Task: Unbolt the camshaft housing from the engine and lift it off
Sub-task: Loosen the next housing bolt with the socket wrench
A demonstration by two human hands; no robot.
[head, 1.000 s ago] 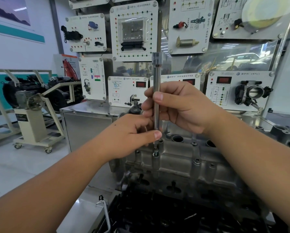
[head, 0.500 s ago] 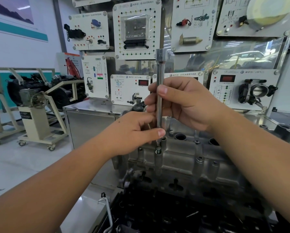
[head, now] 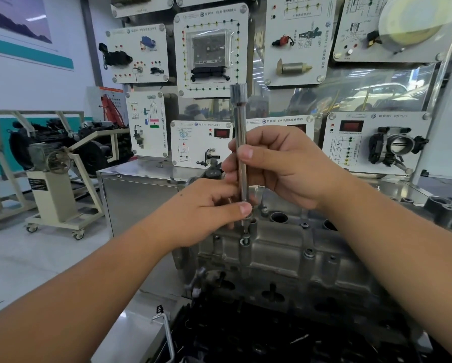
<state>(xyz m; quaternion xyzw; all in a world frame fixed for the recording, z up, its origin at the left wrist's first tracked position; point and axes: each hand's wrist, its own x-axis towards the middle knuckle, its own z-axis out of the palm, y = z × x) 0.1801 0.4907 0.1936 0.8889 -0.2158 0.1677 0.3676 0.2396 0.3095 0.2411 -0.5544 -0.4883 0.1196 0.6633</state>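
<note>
Upright between both hands stood a long steel extension bar [head: 241, 153], and each hand had its fingers curled round it. The right hand [head: 279, 166] gripped the middle of the shaft, thumb [head: 241, 153] laid across the front and the other fingers wrapped behind. The left hand [head: 206, 210] pinched the bar lower down, its thumb tip [head: 244, 207] pressed against the shaft just above the lower end. The bar's square-drive head [head: 238, 94] stuck up well above the right hand. Its lower end pointed down at a bolt [head: 245, 241] seated in a raised boss on the near left edge of the camshaft housing [head: 285, 258]; whether the tip actually sat on the bolt head could not be told, since the left hand covered that part. The housing, a grey cast-metal piece, lay on top of the engine [head: 272, 323] directly below the hands, with more bolts [head: 308, 253] along its upper face and round openings [head: 279, 217] behind them. The engine's lower part was dark and partly in shadow. A bent metal rod [head: 167, 334] lay beside it at the lower left. Behind the engine stood a steel cabinet [head: 138, 195] and a wall of white training panels [head: 210, 51] with mounted parts, among them a throttle body [head: 397, 148]. Another engine on a wheeled stand [head: 54, 163] stood well apart on the floor to the left.
</note>
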